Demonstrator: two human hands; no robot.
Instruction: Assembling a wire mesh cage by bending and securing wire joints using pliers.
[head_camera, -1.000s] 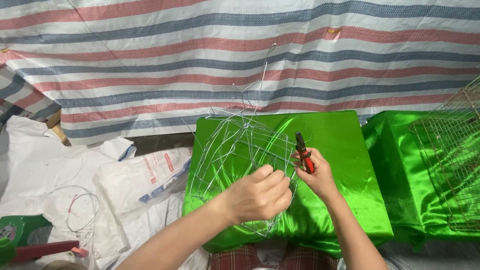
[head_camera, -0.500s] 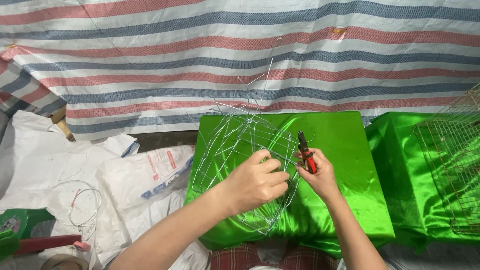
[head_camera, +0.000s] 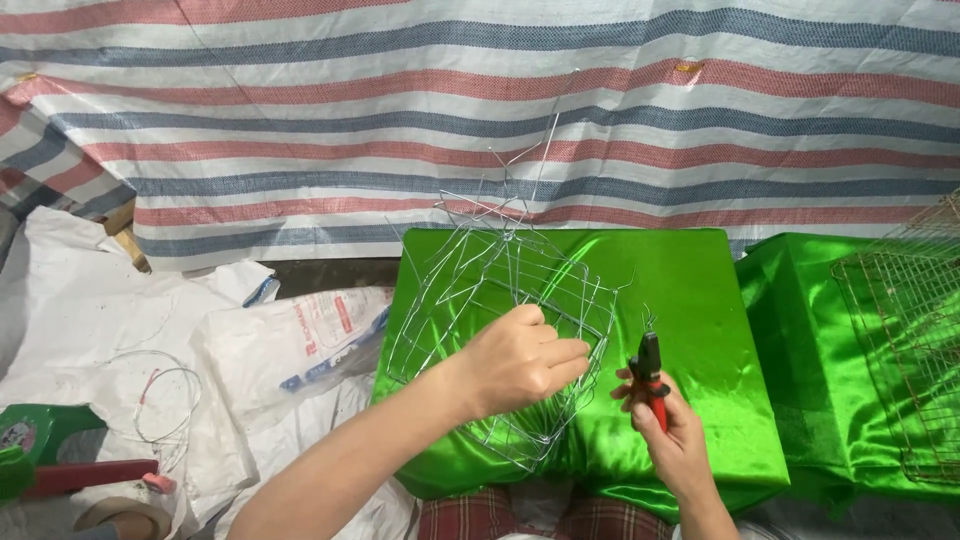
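My left hand (head_camera: 520, 362) grips the thin wires of a silvery wire frame (head_camera: 500, 290) that stands on a block covered in shiny green cloth (head_camera: 690, 300). The frame is a loose cage of bent wires, with loose ends sticking up at its top. My right hand (head_camera: 672, 440) is just right of the frame and holds red-handled pliers (head_camera: 650, 375), jaws pointing up, a little apart from the wires.
A striped tarp (head_camera: 480, 110) hangs behind. Right of the block lies a second green-covered block (head_camera: 800, 330) with a rusty wire mesh cage (head_camera: 910, 340) on it. White sacks (head_camera: 290, 340), loose wire loops (head_camera: 160, 395) and a green stool (head_camera: 35, 440) lie at the left.
My right hand with the pliers has drawn back from the wire frame, to the right and nearer to me. My left hand keeps hold of the frame's wires.
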